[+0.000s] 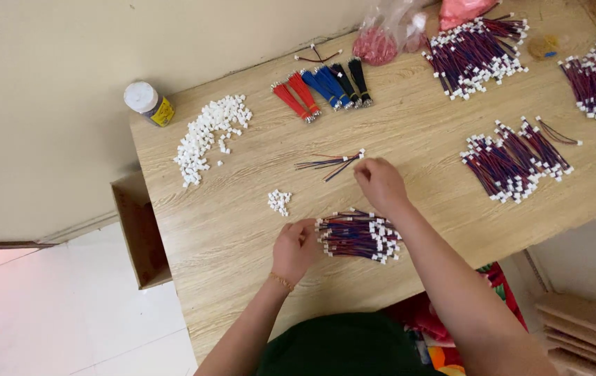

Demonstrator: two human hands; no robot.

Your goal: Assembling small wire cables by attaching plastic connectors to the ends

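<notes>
My left hand [295, 249] rests on the wooden table [235, 230], fingers curled at the left end of a bundle of red and blue wires with white connectors [358, 235]. My right hand [380, 182] sits above that bundle, its fingertips pinched at the white connector end of a few loose wires [329, 164] lying flat on the table. A small cluster of white connectors [279, 201] lies just left of both hands.
A long heap of white connectors [207, 134] and a white-capped bottle [147, 102] lie at the far left. Red, blue and black wire bundles [324, 87], plastic bags [381, 38] and several finished wire piles [514, 159] fill the back and right. An open cardboard box [139, 233] hangs beside the table.
</notes>
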